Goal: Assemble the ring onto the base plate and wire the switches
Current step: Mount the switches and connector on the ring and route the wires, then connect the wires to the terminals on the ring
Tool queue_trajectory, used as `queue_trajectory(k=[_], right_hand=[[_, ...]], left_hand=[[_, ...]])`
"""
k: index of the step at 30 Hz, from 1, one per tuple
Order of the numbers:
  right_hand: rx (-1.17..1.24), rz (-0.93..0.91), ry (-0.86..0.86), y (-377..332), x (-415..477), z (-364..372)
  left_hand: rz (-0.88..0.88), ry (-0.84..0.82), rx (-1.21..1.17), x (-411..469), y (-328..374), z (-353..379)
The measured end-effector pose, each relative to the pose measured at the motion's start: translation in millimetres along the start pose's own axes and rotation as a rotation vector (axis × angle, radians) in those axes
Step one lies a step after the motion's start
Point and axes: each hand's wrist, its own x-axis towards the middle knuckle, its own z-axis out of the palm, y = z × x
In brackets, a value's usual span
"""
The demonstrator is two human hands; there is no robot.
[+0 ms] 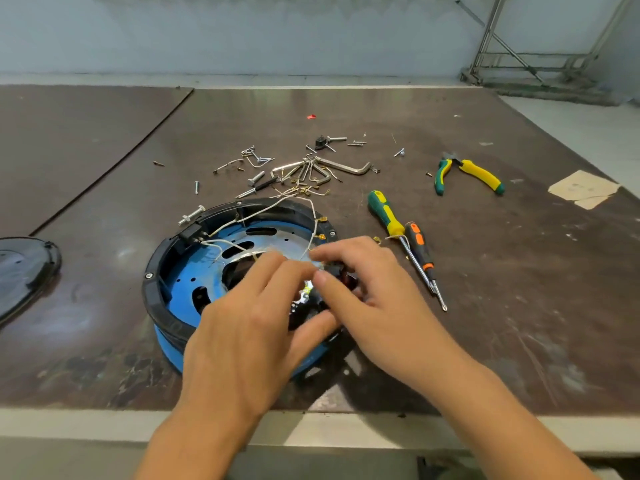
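On the tabletop (485,306), in the head view, the blue base plate (183,282) lies flat with its open face up. The black ring (154,299) sits on the plate's rim, level with it. Both are round, so neither has a long axis. A small black switch (191,233) is on the ring at the plate's far left, and thin white wires (221,242) trail from it across the plate. Another white wire (313,216) runs from the far right rim toward the near side, down to the hands.

Both hands meet over the plate's near right part. The right hand (377,292) pinches a small dark part (341,273) between thumb and forefinger. The left hand (249,327) has its fingers curled with the thumb drawn up under them. Blur hides whether they hold anything.

Just right of the plate lie two screwdrivers, a green-and-yellow one (384,213) and a black-and-orange one (420,247). Their long axes run from the far left to the near right, tips toward the near side. Farther right are pliers (481,173), nose pointing away and handles spread. Beyond the plate's far rim lies a scatter of hex keys (346,166) and screws (256,178). Well to the plate's left sits a black cover (24,271).
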Motion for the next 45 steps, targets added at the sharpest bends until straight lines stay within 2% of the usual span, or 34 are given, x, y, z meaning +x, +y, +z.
queue_trajectory(k=[4,8,11,14,16,19,22,25,31,36,40,45], right_hand=[[-0.183,-0.097,-0.191,7.8,2.7,-12.0],[-0.204,-0.146,-0.216,13.0,2.9,-15.3],[-0.262,-0.182,-0.209,14.4,5.2,-12.2],[-0.324,-0.206,-0.269,21.0,13.2,-24.2],[-0.319,-0.192,-0.317,28.4,17.5,-39.6],[-0.276,-0.147,-0.303,37.3,19.7,-59.5],[-0.288,-0.090,-0.149,36.9,19.6,-60.6],[-0.225,-0.135,-0.033,24.9,18.1,-46.9],[-0.209,-0.093,-0.014,19.1,18.3,-37.0],[-0.294,0.269,0.063,31.1,20.1,-47.2],[-0.349,0.212,0.055,29.3,20.3,-45.9],[-0.168,0.139,0.021,27.2,24.3,-45.3]], left_hand=[[-0.007,-0.049,-0.046,2.3,-4.7,-11.0],[0.036,-0.288,-0.084,5.8,-24.3,-32.8],[0.039,-0.386,0.023,4.0,-39.5,-48.3],[0.047,-0.451,0.189,0.2,-51.7,-56.8],[0.036,-0.466,0.209,-3.5,-58.6,-61.3],[0.022,-0.437,0.216,-2.6,-60.9,-61.1],[0.090,-0.376,0.215,1.3,-52.8,-51.2],[0.185,-0.323,0.286,4.3,-30.5,-40.5],[0.278,-0.308,0.285,-2.7,35.9,1.2],[0.168,-0.263,0.087,0.3,19.4,-18.1],[0.063,-0.154,0.024,4.2,-9.9,-34.5],[-0.121,-0.125,0.104,3.3,-32.1,-39.3]])
